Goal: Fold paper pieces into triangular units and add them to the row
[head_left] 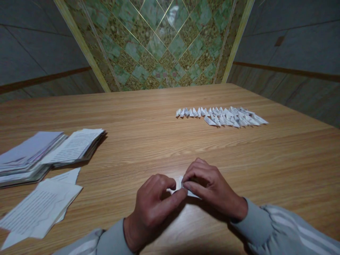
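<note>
Close to the table's near side, a small folded piece of white paper (179, 182) sits between my two hands, mostly covered by fingers. My left hand (155, 200) curls around its left side, thumb and fingertips closed on it. From the right, my right hand (209, 184) pinches the same paper between thumb and fingers. A pale corner of it pokes out under the right thumb. The exact shape of the fold is hidden.
Rows of small folded paper boats (223, 116) stand at the back right of the wooden table (138, 117). An open notebook (79, 145) lies at the left. Several loose written sheets (42, 205) lie nearer me. A green patterned wall (164, 42) rises behind.
</note>
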A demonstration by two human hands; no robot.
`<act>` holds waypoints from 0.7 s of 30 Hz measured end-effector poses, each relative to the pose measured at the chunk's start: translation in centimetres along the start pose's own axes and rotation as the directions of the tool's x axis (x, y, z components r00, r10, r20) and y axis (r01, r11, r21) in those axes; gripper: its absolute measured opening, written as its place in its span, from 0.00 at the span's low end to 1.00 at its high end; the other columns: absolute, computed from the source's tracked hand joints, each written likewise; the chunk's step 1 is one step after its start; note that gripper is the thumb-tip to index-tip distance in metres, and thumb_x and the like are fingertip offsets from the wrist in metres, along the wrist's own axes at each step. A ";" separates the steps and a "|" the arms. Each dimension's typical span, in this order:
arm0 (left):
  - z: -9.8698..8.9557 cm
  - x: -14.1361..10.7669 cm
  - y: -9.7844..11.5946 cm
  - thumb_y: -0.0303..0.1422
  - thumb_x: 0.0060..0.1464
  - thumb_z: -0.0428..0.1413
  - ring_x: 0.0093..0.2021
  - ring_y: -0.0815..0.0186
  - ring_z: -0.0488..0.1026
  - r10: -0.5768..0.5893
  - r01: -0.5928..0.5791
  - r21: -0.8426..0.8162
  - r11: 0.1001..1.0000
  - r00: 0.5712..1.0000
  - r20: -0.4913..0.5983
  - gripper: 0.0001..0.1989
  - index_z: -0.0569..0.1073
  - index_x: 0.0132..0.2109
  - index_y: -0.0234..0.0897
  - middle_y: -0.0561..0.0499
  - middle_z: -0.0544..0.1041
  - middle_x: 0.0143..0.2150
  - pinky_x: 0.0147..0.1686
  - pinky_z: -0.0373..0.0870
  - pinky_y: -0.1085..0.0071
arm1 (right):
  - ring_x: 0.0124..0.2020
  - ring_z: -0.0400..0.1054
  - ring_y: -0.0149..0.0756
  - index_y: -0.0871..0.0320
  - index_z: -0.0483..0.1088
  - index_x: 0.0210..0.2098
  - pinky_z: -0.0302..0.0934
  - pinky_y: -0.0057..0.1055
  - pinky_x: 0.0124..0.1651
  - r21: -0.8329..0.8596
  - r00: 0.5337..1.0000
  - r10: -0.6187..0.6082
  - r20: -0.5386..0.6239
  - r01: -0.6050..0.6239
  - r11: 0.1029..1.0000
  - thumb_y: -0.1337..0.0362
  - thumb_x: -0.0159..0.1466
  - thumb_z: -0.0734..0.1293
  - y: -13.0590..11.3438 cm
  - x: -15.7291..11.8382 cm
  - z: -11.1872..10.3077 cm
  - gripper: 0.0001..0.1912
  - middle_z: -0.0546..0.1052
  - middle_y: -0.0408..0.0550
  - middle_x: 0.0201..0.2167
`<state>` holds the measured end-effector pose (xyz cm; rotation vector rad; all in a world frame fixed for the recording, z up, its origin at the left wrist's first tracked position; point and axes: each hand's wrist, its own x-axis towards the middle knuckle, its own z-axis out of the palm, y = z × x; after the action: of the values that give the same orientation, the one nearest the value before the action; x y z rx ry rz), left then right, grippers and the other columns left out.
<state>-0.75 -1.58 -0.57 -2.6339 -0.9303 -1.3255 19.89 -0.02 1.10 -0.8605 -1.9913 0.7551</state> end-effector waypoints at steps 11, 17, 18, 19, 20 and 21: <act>0.2 0.6 0.2 0.25 0.65 0.52 0.41 0.58 0.74 0.047 -0.053 0.053 0.997 0.993 0.106 0.07 0.75 0.46 0.35 0.43 0.80 0.42 0.38 0.69 0.64 | 0.38 0.64 0.38 0.56 0.69 0.35 0.54 0.38 0.43 -0.173 0.997 -0.069 -0.017 0.065 0.983 0.70 0.67 0.66 0.1 -0.2 0.2 0.04 0.74 0.45 0.32; 0.5 0.1 0.1 0.25 0.63 0.55 0.35 0.64 0.74 -0.119 0.159 -0.292 0.943 0.982 0.149 0.05 0.71 0.45 0.37 0.48 0.78 0.35 0.36 0.72 0.69 | 0.36 0.66 0.37 0.56 0.70 0.34 0.56 0.36 0.41 -0.095 1.000 -0.014 0.019 0.016 0.995 0.68 0.68 0.65 0.1 -0.3 0.4 0.06 0.75 0.44 0.30; 0.6 0.0 0.0 0.26 0.63 0.56 0.34 0.65 0.74 -0.149 0.185 -0.307 0.934 0.979 0.136 0.04 0.71 0.45 0.37 0.49 0.78 0.35 0.35 0.72 0.70 | 0.36 0.66 0.37 0.56 0.70 0.34 0.56 0.35 0.41 -0.082 1.000 -0.004 0.020 0.006 0.997 0.68 0.68 0.65 0.0 -0.3 0.4 0.06 0.75 0.44 0.29; 0.6 -0.1 -0.1 0.26 0.63 0.57 0.34 0.65 0.75 -0.169 0.199 -0.314 0.928 0.978 0.120 0.05 0.70 0.44 0.38 0.49 0.78 0.35 0.34 0.72 0.71 | 0.36 0.66 0.37 0.56 0.71 0.34 0.56 0.35 0.41 -0.069 1.000 0.008 0.017 -0.007 0.998 0.67 0.68 0.66 -0.1 -0.3 0.3 0.05 0.75 0.44 0.30; 0.6 -0.2 -0.2 0.26 0.62 0.58 0.33 0.66 0.75 -0.181 0.205 -0.314 0.927 0.978 0.106 0.05 0.70 0.44 0.38 0.50 0.78 0.34 0.34 0.72 0.72 | 0.36 0.66 0.36 0.56 0.71 0.35 0.56 0.35 0.41 -0.056 1.000 0.025 0.009 -0.024 0.998 0.67 0.68 0.66 -0.2 -0.2 0.2 0.04 0.75 0.44 0.30; 0.7 -0.3 -0.3 0.27 0.61 0.59 0.33 0.67 0.75 -0.183 0.203 -0.307 0.930 0.979 0.093 0.06 0.70 0.44 0.38 0.50 0.78 0.34 0.33 0.72 0.73 | 0.36 0.67 0.36 0.56 0.72 0.36 0.57 0.35 0.41 -0.043 0.999 0.041 -0.002 -0.041 0.998 0.67 0.69 0.65 -0.3 -0.2 0.1 0.05 0.75 0.44 0.31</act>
<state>-0.54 -1.32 -1.32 -2.8972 -1.0949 -1.5629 19.82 -0.37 1.17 -0.9296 -2.0000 0.7375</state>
